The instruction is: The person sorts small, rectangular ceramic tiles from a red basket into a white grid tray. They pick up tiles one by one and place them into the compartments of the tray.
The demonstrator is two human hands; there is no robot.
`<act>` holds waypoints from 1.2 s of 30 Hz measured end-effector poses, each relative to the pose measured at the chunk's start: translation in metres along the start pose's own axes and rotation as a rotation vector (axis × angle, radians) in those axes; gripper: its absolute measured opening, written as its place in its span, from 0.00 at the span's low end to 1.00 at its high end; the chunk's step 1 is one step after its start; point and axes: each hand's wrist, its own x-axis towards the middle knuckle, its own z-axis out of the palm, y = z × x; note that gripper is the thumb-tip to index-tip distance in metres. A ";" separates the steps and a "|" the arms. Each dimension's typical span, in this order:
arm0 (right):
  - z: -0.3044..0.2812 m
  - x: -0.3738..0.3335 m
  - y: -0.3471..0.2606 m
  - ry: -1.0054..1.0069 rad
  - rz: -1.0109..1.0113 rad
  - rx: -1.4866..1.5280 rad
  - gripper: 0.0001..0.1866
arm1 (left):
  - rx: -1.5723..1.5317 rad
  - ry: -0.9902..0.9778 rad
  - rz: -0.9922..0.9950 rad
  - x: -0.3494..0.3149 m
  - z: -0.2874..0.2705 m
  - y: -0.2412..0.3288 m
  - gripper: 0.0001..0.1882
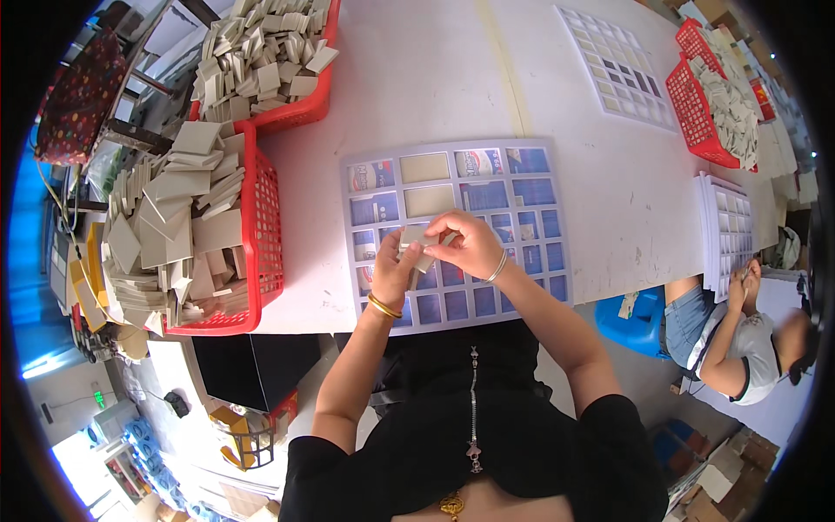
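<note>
My left hand (390,271) grips a few small beige tiles (419,237), thumb on top; how many there are cannot be made out. From the right, my right hand (470,247) pinches the same tiles with thumb and fingers. Both hands are above a white grid tray (457,310) at the table's near edge. Two larger beige tiles fill compartments in the tray's second column, the upper tile (424,167) at the far edge and the lower tile (430,200) just beyond my hands. Blue printed card shows in many of the other compartments.
On the left stand two red baskets heaped with beige tiles, a near basket (266,230) and a far basket (323,91). Another grid tray (613,65) lies far right, beside more red baskets (694,113). Stacked trays (709,230) stand near a seated person (739,352) at right.
</note>
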 end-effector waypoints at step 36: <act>-0.055 -0.038 0.011 0.372 0.308 0.231 0.12 | 1.692 -0.212 0.178 0.050 0.008 0.062 0.16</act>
